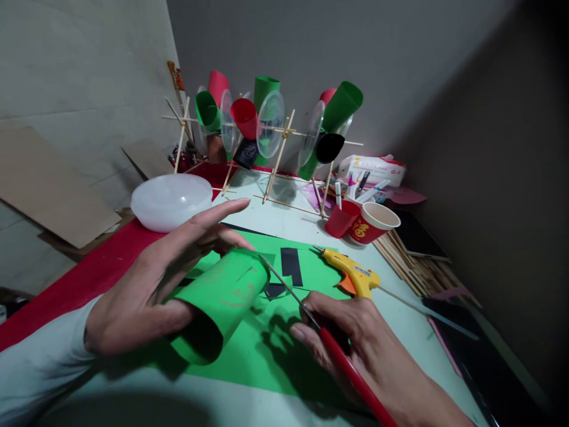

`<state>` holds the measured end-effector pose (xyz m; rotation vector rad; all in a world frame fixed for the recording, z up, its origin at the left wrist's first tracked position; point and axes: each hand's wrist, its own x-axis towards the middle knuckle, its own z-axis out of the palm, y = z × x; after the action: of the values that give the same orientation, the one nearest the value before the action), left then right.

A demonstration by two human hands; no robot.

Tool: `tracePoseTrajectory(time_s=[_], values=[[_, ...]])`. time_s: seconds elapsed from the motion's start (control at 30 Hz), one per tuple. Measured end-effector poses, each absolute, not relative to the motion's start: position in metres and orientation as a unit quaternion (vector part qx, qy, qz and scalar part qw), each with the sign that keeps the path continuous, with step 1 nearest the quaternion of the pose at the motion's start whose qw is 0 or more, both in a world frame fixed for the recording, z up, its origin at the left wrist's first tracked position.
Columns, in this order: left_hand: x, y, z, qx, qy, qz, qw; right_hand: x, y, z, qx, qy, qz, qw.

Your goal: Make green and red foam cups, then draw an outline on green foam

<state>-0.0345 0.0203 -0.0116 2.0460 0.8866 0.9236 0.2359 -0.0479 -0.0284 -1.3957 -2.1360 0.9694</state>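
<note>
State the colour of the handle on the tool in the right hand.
The handle is red, as the head view shows.

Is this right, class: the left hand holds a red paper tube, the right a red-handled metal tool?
Wrong colour: in the head view, the left hand holds a green paper tube; the right hand holds a red-handled metal tool.
</note>
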Motion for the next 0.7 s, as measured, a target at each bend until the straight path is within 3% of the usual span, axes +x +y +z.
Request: tracePoseTrajectory(time_s=[0.7], values=[[-0.0306, 0.0172, -0.0123, 0.806, 0.356, 0.341, 0.327, 0.2332, -0.047, -0.027, -0.503, -0.756, 0.37, 0.196]])
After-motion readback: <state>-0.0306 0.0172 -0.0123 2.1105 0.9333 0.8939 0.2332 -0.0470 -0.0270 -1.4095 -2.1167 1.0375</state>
